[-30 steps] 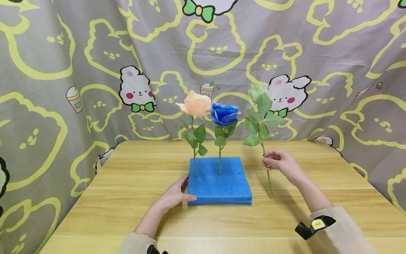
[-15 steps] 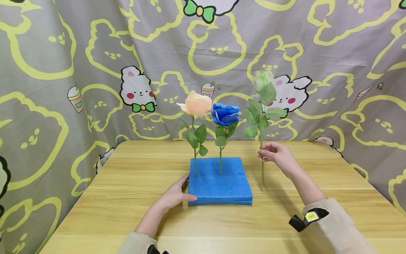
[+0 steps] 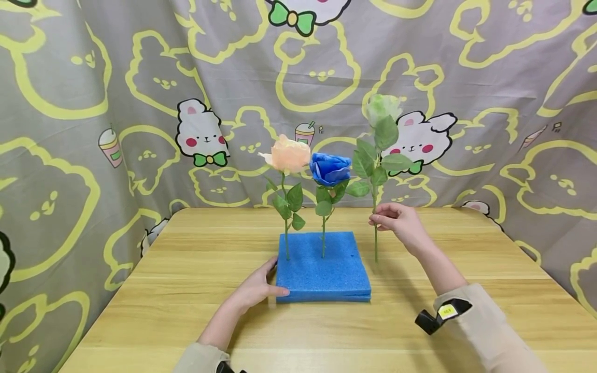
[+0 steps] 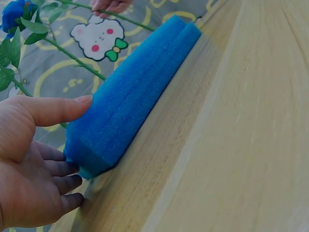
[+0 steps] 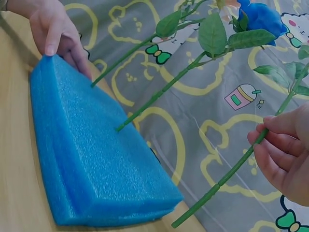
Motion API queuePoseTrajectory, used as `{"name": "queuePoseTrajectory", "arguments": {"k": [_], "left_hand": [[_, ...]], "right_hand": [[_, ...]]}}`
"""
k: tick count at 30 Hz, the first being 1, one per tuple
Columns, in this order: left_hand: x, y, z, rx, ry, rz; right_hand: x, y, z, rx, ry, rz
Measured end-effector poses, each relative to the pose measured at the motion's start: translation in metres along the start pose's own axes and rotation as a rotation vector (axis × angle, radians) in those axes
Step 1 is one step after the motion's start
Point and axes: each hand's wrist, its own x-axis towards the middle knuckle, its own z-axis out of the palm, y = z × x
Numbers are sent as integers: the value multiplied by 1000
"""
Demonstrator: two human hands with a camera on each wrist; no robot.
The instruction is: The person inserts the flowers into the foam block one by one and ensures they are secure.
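Observation:
A blue foam block (image 3: 326, 277) lies on the wooden table with two artificial roses standing in it. The peach rose (image 3: 290, 154) is at the left and the blue rose (image 3: 330, 169) near the middle. My left hand (image 4: 34, 154) rests at the block's front left corner, its thumb laid straight on the front edge and its fingers along the left side. Thumb and fingers of my right hand (image 3: 398, 223) pinch the green stem of a pale green-white rose (image 3: 383, 110), held upright right of the block. In the right wrist view, the stem's bare lower end (image 5: 193, 212) is beside the block.
The wooden table (image 3: 154, 290) spreads around the block. Behind it hangs a grey curtain (image 3: 242, 62) with yellow cartoon outlines. A small dark spot (image 3: 352, 255) marks the foam's top near its right edge.
My right hand has moved left and slightly up with the pale rose, bringing it closer to the block; its stem now stands straighter. The left hand and block have stayed put.

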Motion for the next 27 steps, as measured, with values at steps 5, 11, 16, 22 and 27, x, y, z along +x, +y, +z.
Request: {"name": "queuePoseTrajectory", "arguments": {"k": [5,11,16,22,27], "left_hand": [[-1,0,0,9,5,-3],[-1,0,0,6,7,-6],[-2,0,0,0,2,-9],[-1,0,0,1,1,-9],[-1,0,0,7,0,-6]], "right_hand": [[5,-1,5,13,-6,-21],[8,-3,11,46,-4,-12],[11,-2,16,55,-8,-9],[15,-2,22,82,-5,-6],[18,-3,27,95,-14,-10]]}}
